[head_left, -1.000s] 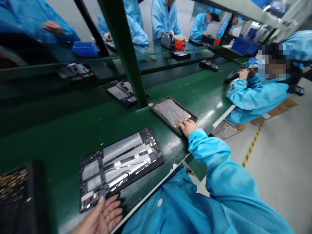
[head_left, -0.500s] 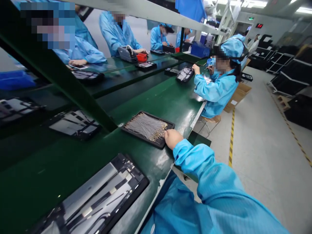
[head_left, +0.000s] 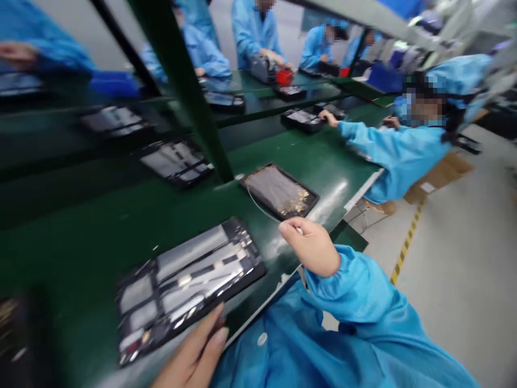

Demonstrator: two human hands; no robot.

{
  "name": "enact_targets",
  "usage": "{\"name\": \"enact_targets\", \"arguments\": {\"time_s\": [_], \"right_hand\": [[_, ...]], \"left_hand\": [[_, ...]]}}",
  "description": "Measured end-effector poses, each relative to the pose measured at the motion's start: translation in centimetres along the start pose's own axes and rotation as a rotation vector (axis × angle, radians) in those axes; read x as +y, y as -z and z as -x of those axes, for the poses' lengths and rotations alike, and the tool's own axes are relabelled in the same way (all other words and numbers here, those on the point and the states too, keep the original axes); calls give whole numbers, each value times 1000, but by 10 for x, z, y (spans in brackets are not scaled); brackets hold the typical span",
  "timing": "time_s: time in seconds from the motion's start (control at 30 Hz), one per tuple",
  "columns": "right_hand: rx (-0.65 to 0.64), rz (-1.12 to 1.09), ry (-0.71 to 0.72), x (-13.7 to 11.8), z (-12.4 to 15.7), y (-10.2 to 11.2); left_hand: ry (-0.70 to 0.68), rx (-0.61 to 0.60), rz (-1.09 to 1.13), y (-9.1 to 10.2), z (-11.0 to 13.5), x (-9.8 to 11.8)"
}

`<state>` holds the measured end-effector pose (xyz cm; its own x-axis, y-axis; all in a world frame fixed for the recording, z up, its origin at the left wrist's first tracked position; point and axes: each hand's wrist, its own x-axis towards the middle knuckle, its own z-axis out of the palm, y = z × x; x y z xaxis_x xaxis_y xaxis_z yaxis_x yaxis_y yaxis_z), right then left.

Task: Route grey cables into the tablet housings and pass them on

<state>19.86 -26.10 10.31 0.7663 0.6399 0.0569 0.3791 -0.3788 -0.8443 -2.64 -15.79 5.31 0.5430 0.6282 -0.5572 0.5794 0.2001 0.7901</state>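
My right hand is pinched on a thin grey wire that curves back to the black tray of wires with gold tips. This hand hovers just in front of the tray, above the green bench's near edge. An opened tablet with its back off lies flat before me. My left hand rests with straight fingers against the tablet's near edge. The picture is blurred by motion.
A green post rises behind the tray. More opened tablets lie on the conveyor belt beyond. A co-worker in a blue coat sits at right, reaching to a device; others work across the line. Grey floor lies at right.
My right hand has drawn back from the tray toward me, pulling one wire out with it. My left hand is back in view at the tablet's near edge.
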Motion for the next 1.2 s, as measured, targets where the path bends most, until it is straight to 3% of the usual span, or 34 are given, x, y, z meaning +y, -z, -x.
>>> {"name": "enact_targets", "arguments": {"time_s": [0.1,0.17,0.23,0.33,0.4,0.43,0.57,0.63,0.83,0.97,1.2], "right_hand": [[-553,-199,-147,7,21,-32],[-878,-307,-319,18,32,-51],[-1070,-429,-482,29,39,-63],[-1143,-577,-617,35,42,-72],[-1076,-632,-641,34,39,-76],[-977,-655,-649,32,36,-78],[-389,-760,-633,24,21,-89],[-227,-776,-537,21,15,-94],[-6,-511,-152,24,19,-109],[63,-482,86,38,27,-123],[71,-410,192,47,27,-130]], "left_hand": [[-271,52,-78,-11,-1,4],[-425,-10,-200,-14,-4,1],[-553,-60,-320,-16,-6,-5],[-721,-30,-453,-17,-8,-10],[-816,73,-531,-20,-14,-11],[-843,146,-572,-22,-19,-10],[-774,391,-734,-31,-45,-11],[-722,435,-778,-34,-55,-14],[-702,417,-814,-32,-59,-20],[-677,374,-836,-31,-58,-17],[-683,366,-880,-30,-58,-14]]}}
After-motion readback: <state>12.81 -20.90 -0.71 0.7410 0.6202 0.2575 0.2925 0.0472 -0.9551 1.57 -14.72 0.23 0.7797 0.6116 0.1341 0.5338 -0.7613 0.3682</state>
